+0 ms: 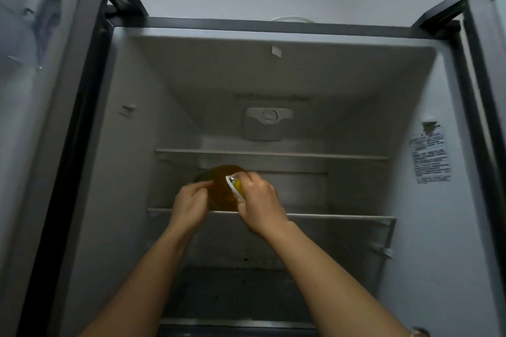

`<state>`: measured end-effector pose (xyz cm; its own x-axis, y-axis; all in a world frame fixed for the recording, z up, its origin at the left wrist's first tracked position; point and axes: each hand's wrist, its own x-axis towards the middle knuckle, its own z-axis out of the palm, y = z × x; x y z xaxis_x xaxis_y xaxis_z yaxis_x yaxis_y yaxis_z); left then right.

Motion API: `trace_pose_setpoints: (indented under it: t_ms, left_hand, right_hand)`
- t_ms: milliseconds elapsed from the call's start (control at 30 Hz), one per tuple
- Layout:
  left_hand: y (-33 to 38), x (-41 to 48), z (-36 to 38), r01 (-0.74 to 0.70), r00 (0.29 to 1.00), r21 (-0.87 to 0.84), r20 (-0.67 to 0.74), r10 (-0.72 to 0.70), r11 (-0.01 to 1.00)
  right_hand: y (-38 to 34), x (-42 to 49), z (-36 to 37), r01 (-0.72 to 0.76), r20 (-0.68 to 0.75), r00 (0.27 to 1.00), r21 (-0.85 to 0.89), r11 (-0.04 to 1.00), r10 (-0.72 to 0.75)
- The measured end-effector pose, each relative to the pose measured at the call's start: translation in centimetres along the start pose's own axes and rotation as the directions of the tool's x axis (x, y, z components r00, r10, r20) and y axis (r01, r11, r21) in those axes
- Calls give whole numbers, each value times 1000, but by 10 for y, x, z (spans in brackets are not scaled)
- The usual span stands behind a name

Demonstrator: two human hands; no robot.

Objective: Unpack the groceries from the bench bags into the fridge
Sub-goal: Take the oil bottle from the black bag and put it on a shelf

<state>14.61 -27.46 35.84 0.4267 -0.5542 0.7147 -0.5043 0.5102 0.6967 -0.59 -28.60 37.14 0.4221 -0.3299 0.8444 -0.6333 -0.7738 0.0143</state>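
The fridge stands open in front of me, both doors swung wide. An amber-yellow see-through packet [221, 189] with a white edge sits at the front of the middle glass shelf [342, 218]. My left hand [190, 206] pinches the packet's left side. My right hand [258, 204] grips its right side at the white edge. A dark green shape [201, 176] shows just behind the packet, too dim to identify. Both forearms reach in from below.
An upper glass shelf [273, 154] lies above the packet, with a white control housing [267, 123] on the back wall. The left door [35, 90] and right door [492, 63] flank the opening. A printed label [430, 156] sticks to the right inner wall. A darker compartment [232, 293] lies below.
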Motion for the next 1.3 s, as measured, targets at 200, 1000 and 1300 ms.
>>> trace_pose_setpoints:
  t_ms: [200, 1000, 1300]
  left_hand:
    - [7, 28, 3, 184, 982, -49, -44, -186, 982]
    - [20, -25, 17, -76, 983, 190, -148, 105, 979]
    - [59, -127, -11, -63, 997, 439, -14, 78, 896]
  right_hand:
    - [10, 13, 4, -125, 133, 986, 231, 965, 96]
    - [-2, -5, 1, -265, 207, 946, 43, 963, 251]
    - [-31, -93, -73, -136, 272, 941, -241, 961, 202]
